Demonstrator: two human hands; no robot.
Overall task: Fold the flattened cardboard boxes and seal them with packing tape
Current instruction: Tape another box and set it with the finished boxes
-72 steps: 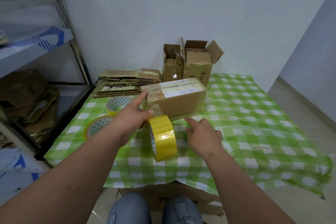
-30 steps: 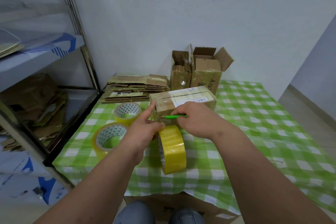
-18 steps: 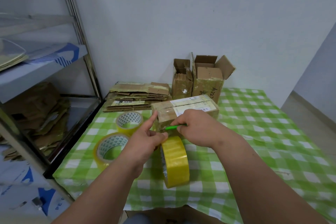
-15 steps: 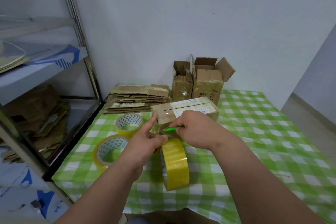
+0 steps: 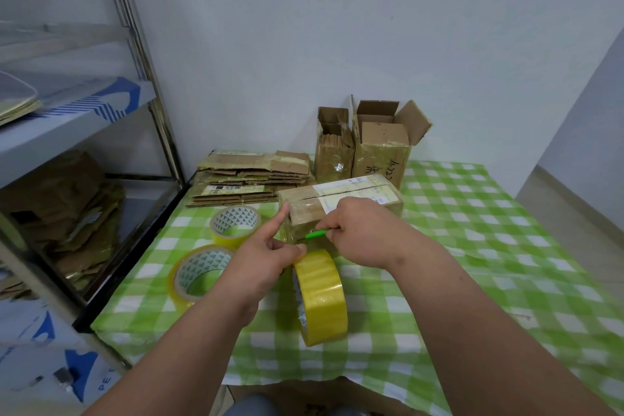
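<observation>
A closed brown cardboard box (image 5: 351,199) with a white label lies on the green checked tablecloth (image 5: 472,246). My left hand (image 5: 266,260) pinches the top of an upright yellow tape roll (image 5: 320,297) with thumb and fingers, its index finger stretched out to touch the box's near left corner. A strip of tape runs from the roll up to the box's front face. My right hand (image 5: 358,233) grips a small green cutter (image 5: 315,234) and holds its tip against that tape at the box front.
Two more tape rolls (image 5: 235,223) (image 5: 199,272) lie flat to the left. A stack of flattened boxes (image 5: 250,176) sits at the back left, two open upright boxes (image 5: 374,145) behind. A metal shelf (image 5: 67,132) with cardboard stands on the left.
My right hand left the tablecloth, now holds the green cutter and brought it to the tape at the box front. My left hand stays on the roll.
</observation>
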